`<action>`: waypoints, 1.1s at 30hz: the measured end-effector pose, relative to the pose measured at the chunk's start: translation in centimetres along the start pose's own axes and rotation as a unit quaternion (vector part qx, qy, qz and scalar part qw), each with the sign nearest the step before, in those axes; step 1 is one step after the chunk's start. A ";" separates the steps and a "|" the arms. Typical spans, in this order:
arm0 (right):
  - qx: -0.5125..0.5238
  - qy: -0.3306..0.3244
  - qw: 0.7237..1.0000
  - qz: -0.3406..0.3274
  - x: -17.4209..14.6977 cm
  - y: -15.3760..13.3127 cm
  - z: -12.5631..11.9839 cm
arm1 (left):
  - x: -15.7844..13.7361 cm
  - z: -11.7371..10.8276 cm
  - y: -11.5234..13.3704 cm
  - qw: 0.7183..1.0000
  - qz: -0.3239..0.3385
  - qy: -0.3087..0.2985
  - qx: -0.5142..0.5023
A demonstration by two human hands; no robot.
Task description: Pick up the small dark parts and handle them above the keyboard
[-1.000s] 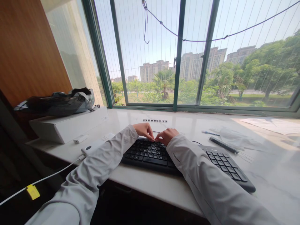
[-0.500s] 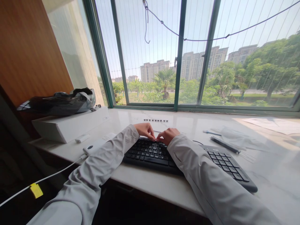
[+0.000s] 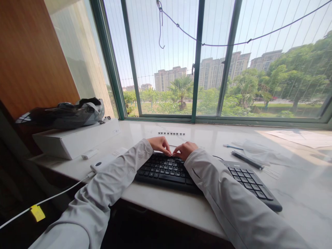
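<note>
A black keyboard (image 3: 166, 177) lies on the white marble-patterned counter, its middle partly covered by my right sleeve. At its far edge my left hand (image 3: 160, 144) is bent down, thumb and fingers pinched together. My right hand (image 3: 185, 150) meets it there, its fingertips also closed over the top rows of keys. Whatever sits between the fingertips is too small to make out. Beyond my hands, several small black keycaps (image 3: 171, 133) stand in a straight row on the counter.
Right of the keyboard lie a dark pen-like tool (image 3: 247, 159), a thin blue-tipped tool (image 3: 233, 147) and clear plastic wrapping (image 3: 261, 152). At left, a white box (image 3: 75, 138) bears a dark bagged item (image 3: 64, 114). A white device (image 3: 107, 160) with a cable rests by my left sleeve.
The whole view has shifted slightly. Both hands stay together at the keyboard's far edge with almost no movement.
</note>
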State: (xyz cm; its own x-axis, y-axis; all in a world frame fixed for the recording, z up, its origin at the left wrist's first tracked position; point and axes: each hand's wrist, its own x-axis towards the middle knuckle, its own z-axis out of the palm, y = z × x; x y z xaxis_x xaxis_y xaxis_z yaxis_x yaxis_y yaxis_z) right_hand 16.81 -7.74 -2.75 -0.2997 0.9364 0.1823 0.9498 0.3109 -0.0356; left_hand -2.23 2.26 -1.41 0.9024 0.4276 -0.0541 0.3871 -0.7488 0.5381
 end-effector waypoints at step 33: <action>-0.094 0.002 0.994 -0.063 -1.0 -1.6 -1.5 | -0.3 -0.2 1.0 1.000 -0.007 0.005 0.026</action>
State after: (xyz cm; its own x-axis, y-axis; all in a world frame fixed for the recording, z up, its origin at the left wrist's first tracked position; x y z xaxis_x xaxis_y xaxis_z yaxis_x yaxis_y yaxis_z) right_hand 15.73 -9.43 -1.39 -0.4165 0.8918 0.1767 0.9052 0.3887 0.1720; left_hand -2.18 1.47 -0.74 0.8953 0.4425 -0.0521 0.4082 -0.7678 0.4938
